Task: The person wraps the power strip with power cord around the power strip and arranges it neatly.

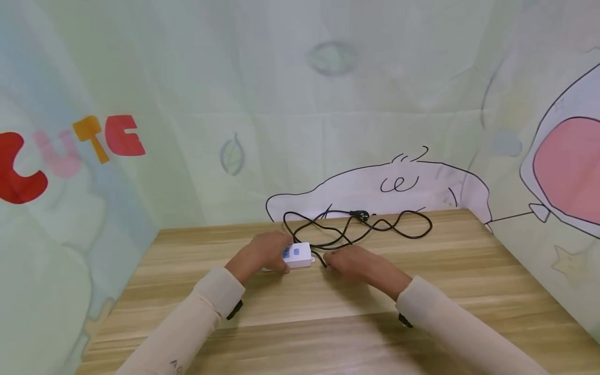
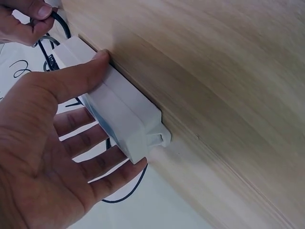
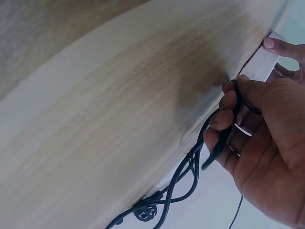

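Note:
A white power strip (image 1: 302,258) with blue sockets lies on the wooden table. My left hand (image 1: 269,251) grips it, thumb over one long side and fingers on the opposite side, as the left wrist view shows. A mounting tab (image 2: 164,136) sticks out from the strip's end. Close to the strip's cord end, my right hand (image 1: 351,262) pinches the black cord (image 3: 237,102) between thumb and curled fingers. Behind both hands the rest of the cord lies in loose crossing loops, its black plug (image 1: 361,214) near the back edge.
The wood-grain table (image 1: 300,333) stretches in front of and beside the hands. A printed cloth backdrop (image 1: 187,78) with cartoon drawings and coloured letters hangs behind it and along both sides. Cord loops reach toward the right along the table's back edge.

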A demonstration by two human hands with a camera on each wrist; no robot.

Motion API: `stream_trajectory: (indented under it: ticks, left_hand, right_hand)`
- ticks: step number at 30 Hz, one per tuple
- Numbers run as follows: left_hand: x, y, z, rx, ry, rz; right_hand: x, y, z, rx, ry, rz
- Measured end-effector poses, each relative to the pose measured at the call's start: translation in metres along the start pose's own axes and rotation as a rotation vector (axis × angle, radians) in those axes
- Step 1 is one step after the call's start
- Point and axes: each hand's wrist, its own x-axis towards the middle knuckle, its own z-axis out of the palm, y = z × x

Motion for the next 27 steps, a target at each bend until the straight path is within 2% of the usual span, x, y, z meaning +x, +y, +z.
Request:
stream_trajectory:
  ticks: [8, 15, 20, 27]
  left_hand:
    - [-0.003, 0.001, -0.002, 0.003, 0.017, 0.018]
    - [-0.003, -0.005, -0.004, 0.003, 0.069, 0.044]
    - [-0.005, -0.007, -0.012, -0.019, 0.101, 0.073]
    - [-0.006, -0.007, -0.025, -0.036, 0.143, 0.086]
  right_hand:
    - [-0.002, 0.005, 0.008, -0.024, 0.032, -0.021]
    - [-0.004, 0.006, 0.008, -0.042, 0.064, -0.02]
    - [-0.007, 0.008, 0.006, -0.064, 0.059, 0.006]
    - [-0.008, 0.013, 0.002, -0.036, 0.067, 0.057]
